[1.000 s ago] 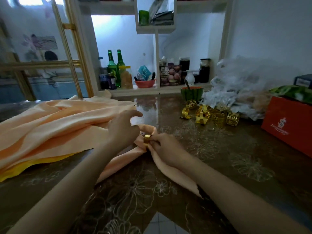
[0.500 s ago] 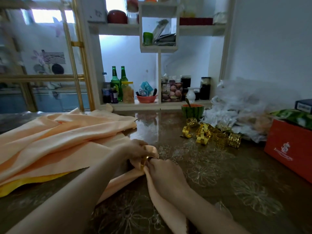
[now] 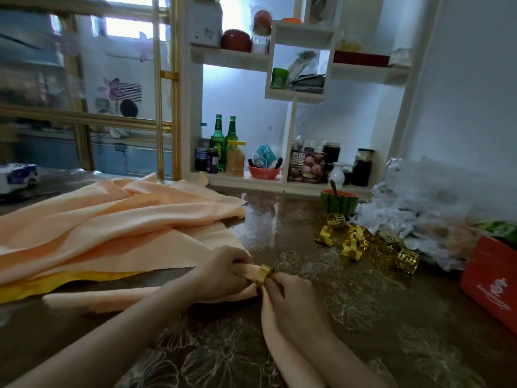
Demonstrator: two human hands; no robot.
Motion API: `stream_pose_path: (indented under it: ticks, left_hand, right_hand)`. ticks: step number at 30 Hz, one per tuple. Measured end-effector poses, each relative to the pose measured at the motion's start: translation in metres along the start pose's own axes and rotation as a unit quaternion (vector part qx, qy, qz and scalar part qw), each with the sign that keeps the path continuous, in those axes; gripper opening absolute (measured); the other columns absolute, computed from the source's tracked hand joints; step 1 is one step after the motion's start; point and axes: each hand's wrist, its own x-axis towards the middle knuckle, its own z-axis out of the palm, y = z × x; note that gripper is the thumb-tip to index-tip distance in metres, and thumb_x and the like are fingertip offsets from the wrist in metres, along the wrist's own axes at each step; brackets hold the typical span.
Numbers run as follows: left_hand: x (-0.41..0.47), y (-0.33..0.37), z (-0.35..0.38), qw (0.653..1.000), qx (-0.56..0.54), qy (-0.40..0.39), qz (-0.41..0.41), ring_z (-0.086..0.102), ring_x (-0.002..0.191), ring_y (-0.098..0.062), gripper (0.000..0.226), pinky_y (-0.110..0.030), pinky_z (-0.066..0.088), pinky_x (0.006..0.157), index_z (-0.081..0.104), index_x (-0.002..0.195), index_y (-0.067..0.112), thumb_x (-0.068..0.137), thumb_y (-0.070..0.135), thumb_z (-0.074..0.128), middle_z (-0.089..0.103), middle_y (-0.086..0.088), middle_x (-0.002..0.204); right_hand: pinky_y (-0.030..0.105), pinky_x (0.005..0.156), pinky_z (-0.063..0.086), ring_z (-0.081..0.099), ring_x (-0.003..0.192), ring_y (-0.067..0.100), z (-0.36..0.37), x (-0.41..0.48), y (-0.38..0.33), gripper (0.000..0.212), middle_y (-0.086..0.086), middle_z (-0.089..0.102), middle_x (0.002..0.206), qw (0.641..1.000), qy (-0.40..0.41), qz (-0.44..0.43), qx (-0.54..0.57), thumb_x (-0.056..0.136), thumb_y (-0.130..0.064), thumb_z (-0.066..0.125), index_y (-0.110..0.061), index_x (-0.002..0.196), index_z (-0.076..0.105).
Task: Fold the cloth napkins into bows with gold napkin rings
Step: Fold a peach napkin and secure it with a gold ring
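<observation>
A peach cloth napkin (image 3: 112, 299) lies folded in a narrow strip on the brown flowered table (image 3: 377, 317), with one tail running left and the other toward me. A gold napkin ring (image 3: 263, 274) sits around its bunched middle. My left hand (image 3: 221, 271) pinches the gathered fold just left of the ring. My right hand (image 3: 291, 296) holds the ring from the right and covers part of the near tail. A pile of loose gold rings (image 3: 369, 243) lies to the right.
A heap of peach and yellow napkins (image 3: 112, 219) covers the table's left. A watermelon-patterned bowl (image 3: 339, 202), crumpled plastic bags (image 3: 419, 208) and a red box (image 3: 492, 278) stand at the right. A white shelf (image 3: 279, 186) with bottles and jars backs the table.
The view has tilted upward, so the hands sit lower in frame. The napkin's left tail now lies stretched out flat, and the ring shows more fully on the bunched middle.
</observation>
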Motion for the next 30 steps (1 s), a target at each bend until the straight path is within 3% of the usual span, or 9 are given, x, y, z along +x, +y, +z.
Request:
stream_pose_path:
  ticks: [4,7,10,14,17,19,22,26,30]
  left_hand:
    - [-0.027,-0.009,-0.006,0.996,-0.086,0.001,0.024,0.055,0.067,0.004,0.024,-0.01,0.041,0.06,0.062,0.084,0.03,0.077,0.007,0.066,0.061,0.017,0.072]
    - [-0.038,-0.013,-0.006,0.993,-0.106,0.016,0.057,0.055,0.067,0.006,0.03,-0.011,0.041,0.061,0.062,0.081,0.034,0.076,0.004,0.066,0.061,0.025,0.07]
    - [-0.044,-0.007,0.002,0.991,-0.085,0.031,0.098,0.056,0.079,-0.002,0.02,-0.014,0.043,0.068,0.068,0.091,0.024,0.077,0.009,0.066,0.06,0.014,0.086]
    - [-0.048,0.0,0.012,0.993,-0.048,0.045,0.102,0.049,0.09,0.002,0.021,-0.015,0.041,0.079,0.06,0.102,0.026,0.083,0.017,0.063,0.049,0.019,0.097]
    - [-0.046,-0.001,0.005,0.987,-0.144,0.021,0.072,0.047,0.106,0.003,0.042,-0.015,0.041,0.091,0.043,0.117,0.039,0.085,0.021,0.064,0.045,0.02,0.113]
    - [-0.045,0.0,0.0,0.979,-0.186,-0.015,0.085,0.049,0.113,0.003,0.061,-0.023,0.044,0.098,0.037,0.125,0.05,0.078,0.034,0.071,0.046,0.02,0.125]
    - [-0.044,0.004,-0.003,0.991,0.012,-0.007,0.133,0.044,0.116,0.001,0.061,-0.028,0.038,0.103,0.041,0.133,0.044,0.078,0.047,0.067,0.048,0.022,0.127]
    - [-0.044,0.004,-0.006,0.986,0.046,0.041,0.152,0.047,0.115,-0.005,0.047,-0.03,0.036,0.103,0.045,0.131,0.036,0.086,0.041,0.058,0.054,0.016,0.124]
    - [-0.041,-0.001,-0.008,0.983,0.078,0.061,0.152,0.039,0.121,-0.002,0.046,-0.028,0.022,0.107,0.041,0.131,0.04,0.087,0.04,0.055,0.051,0.019,0.128]
  right_hand:
    - [0.019,0.052,0.032,0.047,0.057,0.003,-0.004,-0.003,-0.008,0.03,-0.009,0.055,0.065,0.998,-0.053,-0.008,0.034,0.098,-0.028,0.046,-0.029,0.071,0.06]
    - [0.015,0.049,0.03,0.044,0.05,-0.001,-0.011,-0.001,-0.012,0.029,-0.007,0.054,0.06,0.99,-0.105,0.015,0.091,0.096,-0.025,0.05,-0.016,0.078,0.071]
    - [0.021,0.054,0.031,0.045,0.061,0.006,-0.025,0.0,-0.009,0.031,0.01,0.06,0.072,0.983,-0.168,0.037,0.066,0.095,-0.028,0.052,-0.007,0.087,0.072]
    - [0.016,0.047,0.029,0.04,0.049,0.005,-0.03,-0.002,-0.006,0.03,-0.001,0.049,0.059,0.977,-0.166,0.098,0.094,0.092,-0.033,0.056,-0.013,0.077,0.071]
    - [0.011,0.042,0.03,0.044,0.041,-0.003,-0.023,-0.001,-0.007,0.028,-0.008,0.052,0.052,0.97,-0.134,0.121,0.164,0.09,-0.031,0.059,-0.016,0.068,0.069]
    - [0.011,0.043,0.033,0.046,0.043,-0.004,-0.022,0.001,-0.008,0.028,-0.005,0.056,0.055,0.966,-0.126,0.128,0.188,0.09,-0.03,0.059,-0.014,0.069,0.068]
    - [0.012,0.048,0.037,0.052,0.047,-0.001,-0.025,0.001,-0.011,0.024,-0.003,0.062,0.06,0.957,-0.123,0.141,0.223,0.091,-0.026,0.058,-0.014,0.073,0.069]
    - [0.012,0.043,0.036,0.051,0.046,0.001,-0.018,0.001,-0.016,0.029,-0.002,0.06,0.059,0.959,-0.115,0.164,0.202,0.09,-0.028,0.056,-0.004,0.081,0.071]
    - [0.019,0.049,0.035,0.047,0.054,0.01,-0.01,0.0,-0.023,0.034,0.007,0.053,0.064,0.963,-0.054,0.15,0.219,0.086,-0.031,0.059,-0.001,0.072,0.064]
